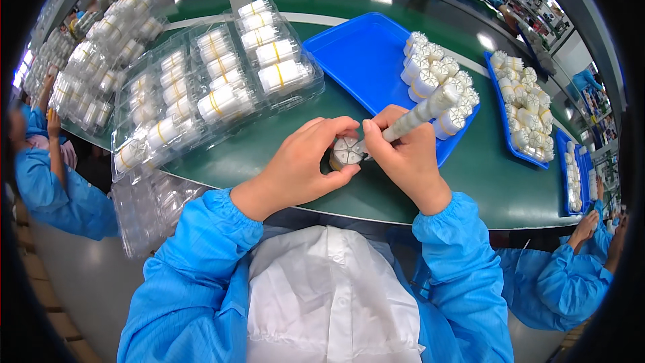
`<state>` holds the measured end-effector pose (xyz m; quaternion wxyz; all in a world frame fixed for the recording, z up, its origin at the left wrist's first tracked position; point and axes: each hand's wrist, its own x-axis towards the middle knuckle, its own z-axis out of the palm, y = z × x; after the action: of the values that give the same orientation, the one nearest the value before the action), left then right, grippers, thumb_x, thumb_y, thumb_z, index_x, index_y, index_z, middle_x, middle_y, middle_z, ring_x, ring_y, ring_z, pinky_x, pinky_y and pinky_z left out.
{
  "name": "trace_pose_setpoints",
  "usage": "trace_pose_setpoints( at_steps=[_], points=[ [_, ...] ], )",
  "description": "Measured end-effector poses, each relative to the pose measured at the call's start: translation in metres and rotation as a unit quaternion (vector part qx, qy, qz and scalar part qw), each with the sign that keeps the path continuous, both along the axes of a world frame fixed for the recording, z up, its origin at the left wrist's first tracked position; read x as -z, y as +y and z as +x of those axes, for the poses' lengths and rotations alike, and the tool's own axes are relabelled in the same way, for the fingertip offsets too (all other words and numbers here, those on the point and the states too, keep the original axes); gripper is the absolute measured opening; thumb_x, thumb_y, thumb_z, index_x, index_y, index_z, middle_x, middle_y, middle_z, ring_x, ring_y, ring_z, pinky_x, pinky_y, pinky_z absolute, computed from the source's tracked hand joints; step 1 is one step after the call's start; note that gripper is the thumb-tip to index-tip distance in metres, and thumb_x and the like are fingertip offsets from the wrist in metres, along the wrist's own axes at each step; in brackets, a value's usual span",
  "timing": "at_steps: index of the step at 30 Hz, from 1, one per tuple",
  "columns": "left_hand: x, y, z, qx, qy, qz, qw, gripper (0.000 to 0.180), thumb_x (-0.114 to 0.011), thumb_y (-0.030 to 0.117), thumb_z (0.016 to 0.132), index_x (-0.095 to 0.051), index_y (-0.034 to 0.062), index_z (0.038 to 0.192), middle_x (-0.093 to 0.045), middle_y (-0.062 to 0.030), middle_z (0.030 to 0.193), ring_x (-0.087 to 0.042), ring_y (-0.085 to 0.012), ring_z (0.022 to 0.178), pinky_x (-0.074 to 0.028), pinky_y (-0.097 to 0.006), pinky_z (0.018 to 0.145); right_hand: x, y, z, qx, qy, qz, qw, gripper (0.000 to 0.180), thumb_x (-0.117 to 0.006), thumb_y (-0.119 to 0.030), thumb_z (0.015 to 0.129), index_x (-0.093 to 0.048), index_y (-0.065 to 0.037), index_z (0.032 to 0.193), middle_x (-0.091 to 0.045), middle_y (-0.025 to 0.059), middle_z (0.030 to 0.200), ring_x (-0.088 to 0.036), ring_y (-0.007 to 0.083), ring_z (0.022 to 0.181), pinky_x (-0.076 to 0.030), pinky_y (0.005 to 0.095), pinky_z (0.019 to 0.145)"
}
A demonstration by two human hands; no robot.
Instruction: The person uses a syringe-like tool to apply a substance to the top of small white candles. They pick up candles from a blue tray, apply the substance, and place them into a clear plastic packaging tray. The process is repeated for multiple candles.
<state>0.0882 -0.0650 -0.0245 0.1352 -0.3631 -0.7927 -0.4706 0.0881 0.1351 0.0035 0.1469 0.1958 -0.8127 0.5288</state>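
Observation:
My left hand (295, 165) is closed round a short white cylinder (347, 152), its thumb and fingers on the sides. The cylinder's round end faces up and is split into wedge-shaped segments. In my right hand (411, 165) is a pen-like tool with a thick, whitish wrapped handle (426, 111), gripped at its lower part. It slants up to the right, and its lower end meets the cylinder's right edge; the exact contact is hard to make out. Just beyond my right hand, several similar cylinders (440, 70) stand in a blue tray (356, 47).
Clear plastic trays (252, 104) with banded white bundles (222, 102) lie on the green table (269, 151) at left. More packed bundles (94, 67) are stacked farther left. Another blue tray (514, 148) of cylinders sits at right. Co-workers' blue sleeves (64, 185) show at both sides.

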Motion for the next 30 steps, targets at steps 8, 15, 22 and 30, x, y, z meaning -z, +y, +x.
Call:
trace_pose_setpoints(
  at_steps=[8,15,22,30],
  points=[
    [0.003,0.004,0.003,-0.076,0.023,-0.050,0.996,0.059,-0.086,0.014,0.073,-0.057,0.0042,0.123,-0.065,-0.0120,0.107,-0.063,-0.0315,0.092,-0.053,-0.039,0.077,0.010,-0.001,0.000,-0.014,0.047,0.002,0.999,0.015,-0.072,-0.010,0.091,-0.066,-0.001,0.080,-0.062,0.0053,0.068,-0.058,0.0120,0.058,-0.043,0.0287,0.052],
    [0.002,0.003,0.006,-0.032,0.011,0.022,0.999,0.058,-0.081,0.007,0.075,-0.055,0.0037,0.127,-0.066,-0.0128,0.110,-0.065,-0.0302,0.099,-0.054,-0.039,0.083,0.004,0.000,0.001,0.011,0.016,-0.030,0.999,0.016,-0.072,-0.012,0.091,-0.066,-0.001,0.081,-0.061,0.0048,0.066,-0.055,0.0118,0.058,-0.042,0.0293,0.052],
    [-0.001,0.004,0.006,-0.029,0.014,0.008,0.999,0.060,-0.081,0.011,0.076,-0.053,0.0040,0.129,-0.066,-0.0138,0.111,-0.065,-0.0306,0.103,-0.054,-0.038,0.084,0.000,-0.003,0.002,0.003,-0.047,0.001,0.999,0.018,-0.072,-0.014,0.091,-0.066,0.000,0.082,-0.063,0.0056,0.067,-0.059,0.0128,0.059,-0.044,0.0287,0.054],
    [0.006,0.004,0.007,-0.053,-0.018,-0.002,0.998,0.062,-0.080,0.009,0.076,-0.052,0.0033,0.131,-0.067,-0.0144,0.113,-0.066,-0.0311,0.104,-0.055,-0.038,0.087,0.004,0.003,0.000,0.010,0.031,-0.029,0.999,0.017,-0.072,-0.013,0.091,-0.066,0.000,0.081,-0.063,0.0058,0.068,-0.058,0.0124,0.059,-0.043,0.0282,0.053]
  ],
)
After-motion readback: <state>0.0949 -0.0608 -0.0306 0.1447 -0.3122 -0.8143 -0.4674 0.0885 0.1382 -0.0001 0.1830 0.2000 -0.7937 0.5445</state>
